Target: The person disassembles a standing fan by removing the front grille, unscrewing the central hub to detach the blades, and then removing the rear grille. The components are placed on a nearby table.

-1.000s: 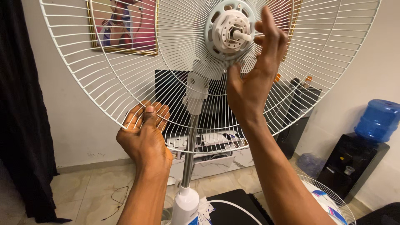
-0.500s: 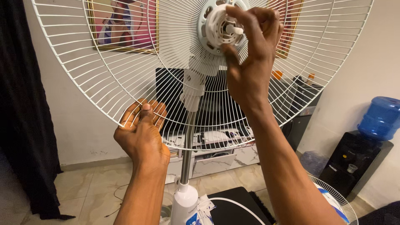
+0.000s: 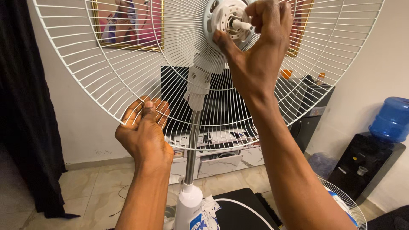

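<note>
A white wire rear fan guard (image 3: 106,76) stands upright on a fan stand, with a white motor hub (image 3: 221,17) and its short shaft (image 3: 240,24) at the middle. My left hand (image 3: 145,132) grips the lower rim of the guard, fingers curled over the wires. My right hand (image 3: 260,47) is raised to the hub, thumb pressed on the hub's lower edge and fingers curled around the shaft area. The grey pole (image 3: 191,149) runs down into a white stand base column (image 3: 187,208).
A second wire guard (image 3: 345,200) lies at the lower right beside a black mat (image 3: 238,208). A blue water bottle (image 3: 390,119) sits on a black dispenser at right. A dark curtain (image 3: 21,127) hangs left; a framed picture (image 3: 128,21) and a screen are behind.
My right hand has closed from flat fingers beside the hub into a curled grip at the shaft. The view has shifted, so the guard sits higher. The left hand keeps its hold.
</note>
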